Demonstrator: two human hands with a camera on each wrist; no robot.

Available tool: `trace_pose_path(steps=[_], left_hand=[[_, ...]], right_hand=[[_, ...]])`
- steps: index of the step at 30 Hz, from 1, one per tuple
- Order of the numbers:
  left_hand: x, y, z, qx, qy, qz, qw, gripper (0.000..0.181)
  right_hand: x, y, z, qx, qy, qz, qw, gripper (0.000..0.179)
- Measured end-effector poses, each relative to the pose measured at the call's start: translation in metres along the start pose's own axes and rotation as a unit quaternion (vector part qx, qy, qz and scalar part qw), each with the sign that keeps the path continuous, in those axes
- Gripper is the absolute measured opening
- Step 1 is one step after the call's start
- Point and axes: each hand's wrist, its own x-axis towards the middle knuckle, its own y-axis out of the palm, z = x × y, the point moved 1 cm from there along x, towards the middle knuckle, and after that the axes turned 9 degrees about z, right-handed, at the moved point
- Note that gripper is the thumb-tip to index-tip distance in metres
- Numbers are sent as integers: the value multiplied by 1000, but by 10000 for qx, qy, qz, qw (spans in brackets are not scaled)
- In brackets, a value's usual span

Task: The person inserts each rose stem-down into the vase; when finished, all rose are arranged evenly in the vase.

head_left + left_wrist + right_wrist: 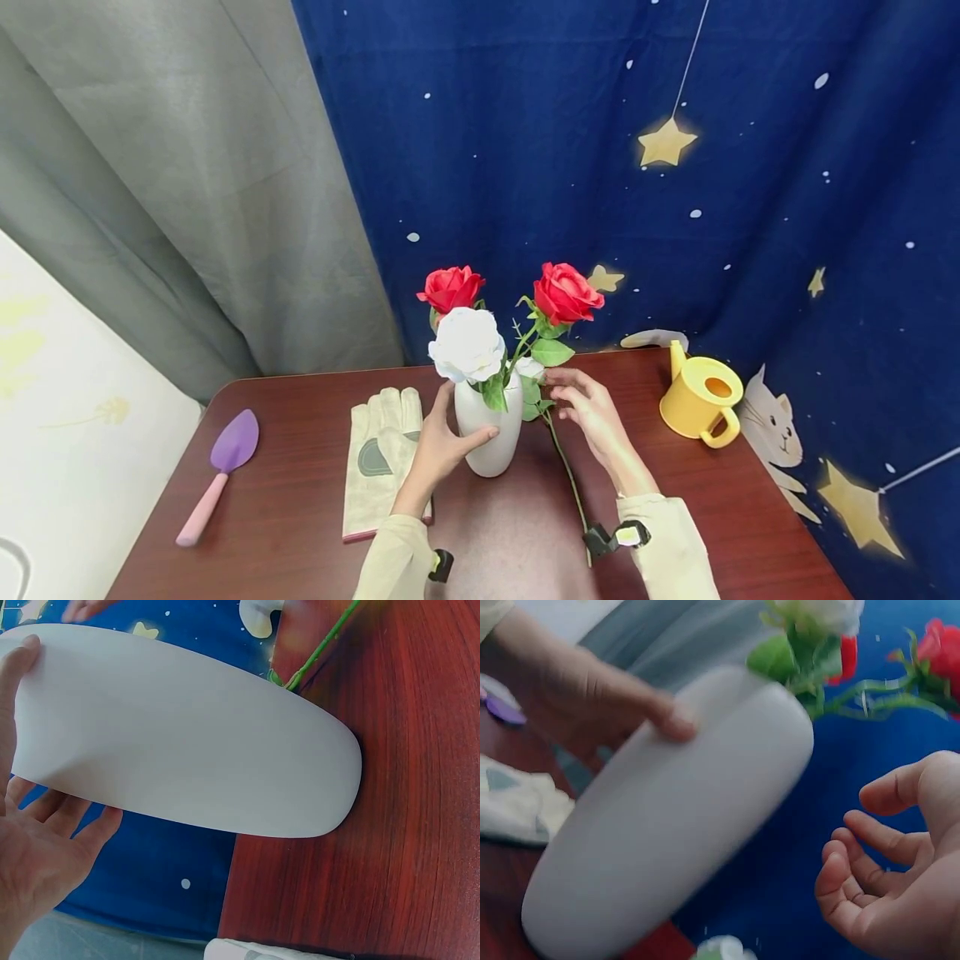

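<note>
A white vase [491,425] stands on the table, holding a white rose [467,344], a red rose [452,289] at the left and another red rose [567,294] leaning right. My left hand [437,450] grips the vase, thumb across the front and fingers round its far left side. To the vase's right, my right hand [592,412] has loosely bent fingers and nothing between them, as the right wrist view shows. Beside it, another white rose [529,367] lies on the table, its long stem running toward the front; the vase partly hides its bloom.
Pale work gloves [378,467] lie left of the vase. Farther left is a trowel [235,442] with a purple blade and pink handle. A yellow watering can [697,398] stands at the back right. Curtains [525,150] hang behind the table [292,483].
</note>
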Motion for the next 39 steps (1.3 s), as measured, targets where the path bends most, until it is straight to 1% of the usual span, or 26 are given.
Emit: trace_pose_path(steps=[4,8,11,14,18,23,27,31,36,39], left_hand=[[0,0,0,15,7,-11,10000,87],[0,-1,1,41,2,-21,10000,87],[0,-2,1,59,7,-11,10000,87],[0,-2,1,83,9,-18,10000,87],[0,-2,1,17,42,4,10000,86],[0,-2,-2,44,84,-22,10000,85],[0,-1,-3,70,50,-33,10000,85],[0,-1,-4,60,-6,-11,10000,85],[0,-1,-3,35,-46,-10,10000,85],[0,-1,-3,43,-61,2,10000,85]], right_hand=[[-4,-16,-23,-380,392,-278,9981,28],[-6,-31,-51,-926,750,-520,9915,25],[-6,-39,-73,-1369,1019,-627,9833,24],[-6,-44,-93,-1871,1208,-630,9729,21],[-5,-45,-111,-2474,1325,-597,9580,19],[-1,-41,-123,-3127,1298,-577,9392,20],[2,-39,-129,-3520,1235,-609,9258,19],[6,-38,-132,-3640,1187,-632,9217,18],[10,-36,-134,-3733,1114,-637,9188,18],[13,-35,-136,-3820,1081,-652,9155,23]])
